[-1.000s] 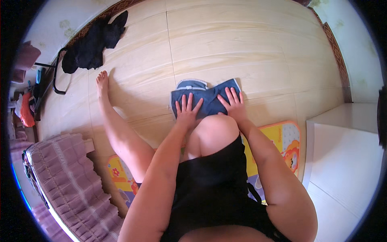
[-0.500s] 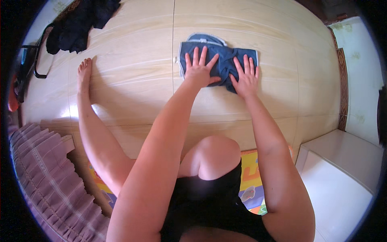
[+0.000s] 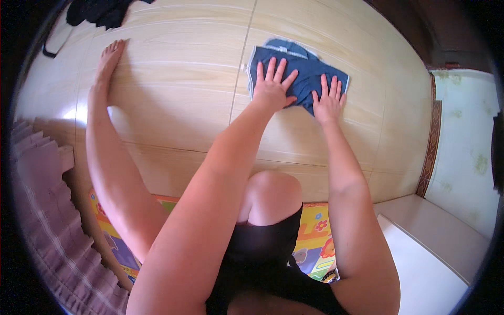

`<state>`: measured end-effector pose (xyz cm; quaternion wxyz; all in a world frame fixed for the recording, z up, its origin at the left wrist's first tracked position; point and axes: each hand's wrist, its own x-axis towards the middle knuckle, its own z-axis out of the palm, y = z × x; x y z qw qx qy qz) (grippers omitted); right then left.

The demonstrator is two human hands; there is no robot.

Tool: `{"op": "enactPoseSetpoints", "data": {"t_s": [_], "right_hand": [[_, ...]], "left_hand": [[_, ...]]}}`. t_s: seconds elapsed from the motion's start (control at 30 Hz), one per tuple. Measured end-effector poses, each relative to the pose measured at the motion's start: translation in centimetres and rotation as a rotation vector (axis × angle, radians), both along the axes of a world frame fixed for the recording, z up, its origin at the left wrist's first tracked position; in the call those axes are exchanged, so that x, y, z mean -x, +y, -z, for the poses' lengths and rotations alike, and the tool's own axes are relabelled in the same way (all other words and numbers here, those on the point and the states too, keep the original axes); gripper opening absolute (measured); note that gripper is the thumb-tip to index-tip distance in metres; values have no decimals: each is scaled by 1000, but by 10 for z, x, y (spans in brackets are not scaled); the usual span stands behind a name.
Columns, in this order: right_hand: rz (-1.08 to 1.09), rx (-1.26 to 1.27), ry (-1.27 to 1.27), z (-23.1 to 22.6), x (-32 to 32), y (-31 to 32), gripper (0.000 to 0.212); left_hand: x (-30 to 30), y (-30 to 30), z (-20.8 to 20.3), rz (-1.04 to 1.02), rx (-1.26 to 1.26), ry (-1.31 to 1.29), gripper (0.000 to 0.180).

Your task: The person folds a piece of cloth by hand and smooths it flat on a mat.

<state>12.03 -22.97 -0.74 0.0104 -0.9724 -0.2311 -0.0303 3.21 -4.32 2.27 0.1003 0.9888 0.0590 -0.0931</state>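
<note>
A blue, pale-edged cloth is covered in part by the left hand and the right hand, both splayed flat; it is laid on the tiled floor, ahead of the bent knee, beside which a colourful mat is seen
</note>
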Motion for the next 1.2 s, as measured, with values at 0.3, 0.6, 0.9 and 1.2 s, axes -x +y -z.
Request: {"op": "enactPoseSetpoints", "data": {"t_s": [0.3,0.6,0.9,1.2], "right_hand": [[-198,-13,94,-14,124,-27,72],[-497,50,-201,-1,229,-68,61],[-658,-76,16,-15,251,-98,58],[-386,-396,607,-49,209,-102,55]], "left_hand": [[146,-16,-2,-19,18,-81,82],[268,-38,-3,-85,13,247,57],[286,-41,-27,-147,194,414,53],[315,-32,-19,-45,45,196,67]]}}
